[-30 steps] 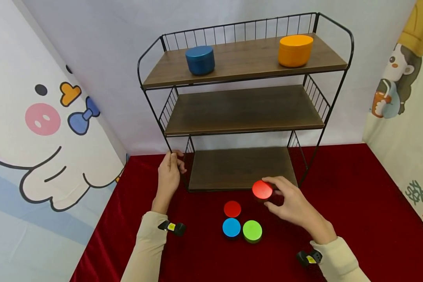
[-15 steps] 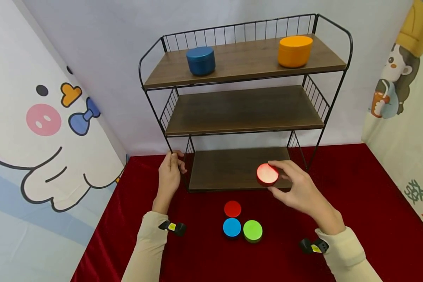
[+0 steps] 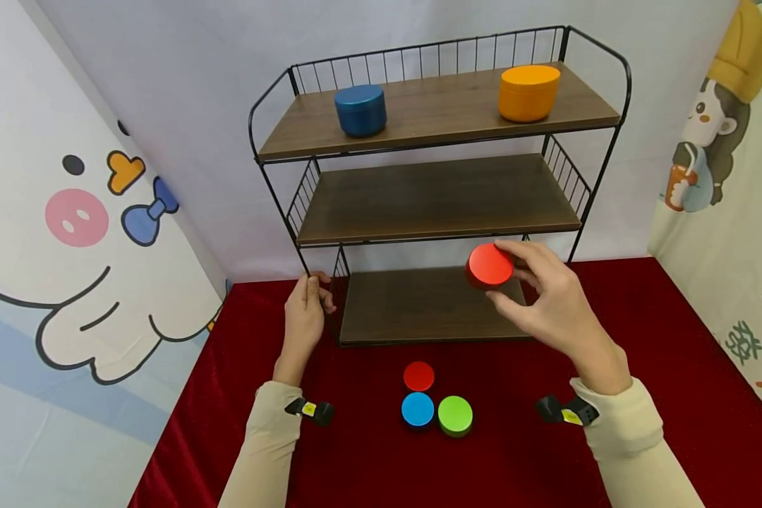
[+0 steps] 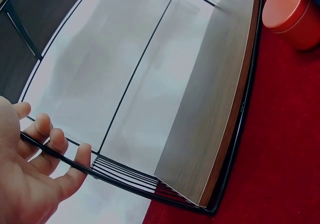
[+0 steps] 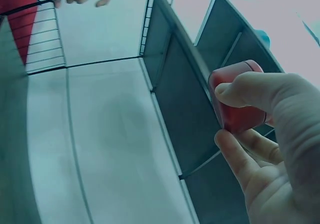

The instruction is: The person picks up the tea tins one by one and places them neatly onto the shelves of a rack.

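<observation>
My right hand (image 3: 559,303) pinches a round red tin (image 3: 490,265) between thumb and fingers. In the head view it overlaps the right part of the bottom shelf, just below the middle shelf's front edge. The right wrist view shows the thumb on one side of the tin and fingertips on the other. My left hand (image 3: 305,310) grips the left front post of a three-tier shelf rack (image 3: 438,197). Its fingers (image 4: 80,164) curl round the black metal bar in the left wrist view.
On the top shelf stand a dark blue tin (image 3: 360,111) at left and an orange tin (image 3: 528,94) at right. A red tin (image 3: 418,376), a light blue tin (image 3: 417,410) and a green tin (image 3: 455,416) cluster on the red cloth (image 3: 355,466) before the rack.
My right hand has raised the red tin from low in front of the bottom shelf to just under the middle shelf's edge, slightly rightward. My left hand stays on the post.
</observation>
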A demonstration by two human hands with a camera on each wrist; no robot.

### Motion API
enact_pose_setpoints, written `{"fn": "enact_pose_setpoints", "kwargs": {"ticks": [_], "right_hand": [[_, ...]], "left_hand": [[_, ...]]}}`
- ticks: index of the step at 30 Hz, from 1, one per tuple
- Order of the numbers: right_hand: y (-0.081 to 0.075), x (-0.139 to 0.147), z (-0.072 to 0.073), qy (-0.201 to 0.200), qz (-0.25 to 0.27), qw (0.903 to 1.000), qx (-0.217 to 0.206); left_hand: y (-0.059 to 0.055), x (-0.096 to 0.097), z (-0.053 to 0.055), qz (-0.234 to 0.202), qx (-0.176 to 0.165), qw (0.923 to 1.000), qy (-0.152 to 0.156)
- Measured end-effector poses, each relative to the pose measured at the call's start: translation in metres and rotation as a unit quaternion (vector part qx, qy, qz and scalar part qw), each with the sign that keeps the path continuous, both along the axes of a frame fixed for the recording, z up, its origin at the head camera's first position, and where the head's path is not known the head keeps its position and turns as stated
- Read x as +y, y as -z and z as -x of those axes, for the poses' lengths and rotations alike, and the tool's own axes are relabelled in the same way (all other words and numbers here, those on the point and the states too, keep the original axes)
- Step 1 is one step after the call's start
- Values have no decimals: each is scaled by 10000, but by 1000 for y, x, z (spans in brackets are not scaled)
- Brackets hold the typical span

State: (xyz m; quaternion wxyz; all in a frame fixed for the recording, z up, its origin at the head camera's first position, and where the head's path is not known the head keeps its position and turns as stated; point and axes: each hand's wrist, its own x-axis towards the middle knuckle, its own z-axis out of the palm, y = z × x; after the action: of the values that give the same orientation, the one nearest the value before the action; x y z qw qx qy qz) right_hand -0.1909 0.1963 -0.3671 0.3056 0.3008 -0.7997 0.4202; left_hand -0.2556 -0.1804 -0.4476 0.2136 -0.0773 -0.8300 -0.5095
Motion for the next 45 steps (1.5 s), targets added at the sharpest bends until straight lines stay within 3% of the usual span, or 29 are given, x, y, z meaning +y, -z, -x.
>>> {"fn": "enact_pose_setpoints", "kwargs": {"ticks": [8, 18, 29, 36, 45], "right_hand": [[-26, 4, 7, 269, 219, 9992, 178], [-40, 14, 21, 577, 440, 9968, 346], [-51, 21, 33, 1264, 296, 9910, -312], [-56, 20, 28, 1410, 56, 9871, -762], [-65, 18, 30, 1742, -643, 9775, -1004]], "left_hand": [[0, 0, 0, -28, -41, 10000, 8], [0, 0, 0, -175, -102, 9998, 71], [0, 1, 0, -177, -98, 9997, 114], [2, -2, -5, -52, -43, 9999, 98], [0, -2, -2, -59, -25, 9999, 118]]}}
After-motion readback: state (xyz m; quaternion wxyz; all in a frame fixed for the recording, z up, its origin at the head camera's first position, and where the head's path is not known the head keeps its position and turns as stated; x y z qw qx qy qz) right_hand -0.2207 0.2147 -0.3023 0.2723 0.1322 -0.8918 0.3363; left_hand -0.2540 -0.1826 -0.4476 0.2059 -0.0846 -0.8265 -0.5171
